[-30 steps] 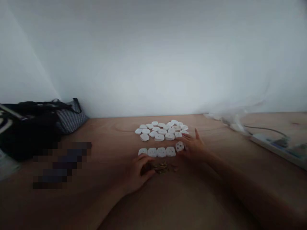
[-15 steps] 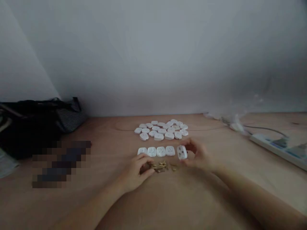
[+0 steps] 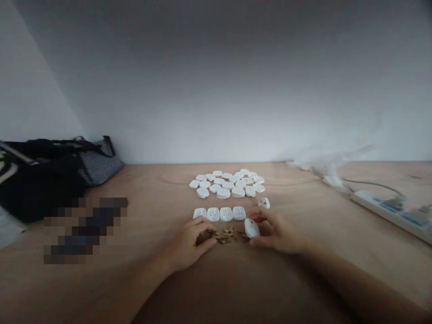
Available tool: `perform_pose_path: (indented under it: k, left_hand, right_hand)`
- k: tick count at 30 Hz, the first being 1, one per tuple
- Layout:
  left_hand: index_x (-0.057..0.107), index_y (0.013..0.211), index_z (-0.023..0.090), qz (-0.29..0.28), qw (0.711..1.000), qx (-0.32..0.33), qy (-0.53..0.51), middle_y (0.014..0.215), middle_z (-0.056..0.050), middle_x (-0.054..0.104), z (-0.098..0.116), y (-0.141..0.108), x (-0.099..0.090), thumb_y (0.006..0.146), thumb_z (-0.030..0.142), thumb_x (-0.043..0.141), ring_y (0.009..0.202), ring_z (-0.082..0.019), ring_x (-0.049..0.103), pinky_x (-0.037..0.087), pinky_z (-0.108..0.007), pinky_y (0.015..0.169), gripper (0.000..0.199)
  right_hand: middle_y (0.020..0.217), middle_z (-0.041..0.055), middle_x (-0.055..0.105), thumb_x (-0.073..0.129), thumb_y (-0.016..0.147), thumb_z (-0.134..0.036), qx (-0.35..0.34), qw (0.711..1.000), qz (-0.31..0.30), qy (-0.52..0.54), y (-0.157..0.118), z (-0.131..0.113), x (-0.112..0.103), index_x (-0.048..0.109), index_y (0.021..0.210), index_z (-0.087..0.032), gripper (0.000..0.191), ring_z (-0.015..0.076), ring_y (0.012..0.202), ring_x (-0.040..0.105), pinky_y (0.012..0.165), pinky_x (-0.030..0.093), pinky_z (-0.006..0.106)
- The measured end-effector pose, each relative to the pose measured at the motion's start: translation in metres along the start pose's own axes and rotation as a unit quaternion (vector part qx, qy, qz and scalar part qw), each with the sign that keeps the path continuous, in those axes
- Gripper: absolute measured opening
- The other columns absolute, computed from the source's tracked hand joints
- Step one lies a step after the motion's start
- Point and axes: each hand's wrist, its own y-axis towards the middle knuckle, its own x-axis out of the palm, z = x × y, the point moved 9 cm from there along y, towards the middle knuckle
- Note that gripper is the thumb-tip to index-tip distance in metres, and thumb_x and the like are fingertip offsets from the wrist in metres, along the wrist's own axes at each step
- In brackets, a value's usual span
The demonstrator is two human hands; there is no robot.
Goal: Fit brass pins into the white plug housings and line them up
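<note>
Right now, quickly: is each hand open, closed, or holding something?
Left hand: curled at the small brass pieces; cannot tell if it holds any.
Right hand: closed, holding a white plastic socket piece between thumb and fingers.

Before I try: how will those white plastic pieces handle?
Probably light and stiff: the right hand pinches a white plastic piece by its edges. Its flat, rounded shape suggests it won't roll, though the smooth face may slip.

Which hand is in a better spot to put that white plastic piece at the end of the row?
Probably your right hand. It already pinches the white plastic cover, close to the end of the row of covers. Your left hand is curled farther away, beside the small brass pins.
</note>
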Motion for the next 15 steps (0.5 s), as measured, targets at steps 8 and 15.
perform_pose_path:
  k: [8,15]
  left_hand:
    - [0.062,0.096,0.02,-0.006,1.0,-0.001,0.007,0.094,-0.004,0.058,0.001,0.0,0.0,0.083,0.025,0.055,0.08,-0.017,0.055,0.045,-0.028,0.07,0.016]
    - [0.061,0.096,0.021,-0.014,1.0,-0.008,0.0,0.093,-0.003,0.058,-0.001,0.0,0.002,0.083,0.025,0.054,0.077,-0.016,0.056,0.045,-0.027,0.068,0.015]
  right_hand:
    - [0.092,0.0034,0.064,0.073,0.065,-0.034,0.0,0.999,0.046,0.005,-0.002,-0.002,-0.012,0.057,0.089,-0.02,0.032,0.0215,0.085,0.06,0.078,0.048,0.035]
    - [0.094,0.0036,0.063,0.073,0.068,-0.033,-0.012,0.992,0.048,0.116,0.0,-0.001,-0.011,0.056,0.095,-0.021,0.034,0.0202,0.088,0.061,0.08,0.049,0.034]
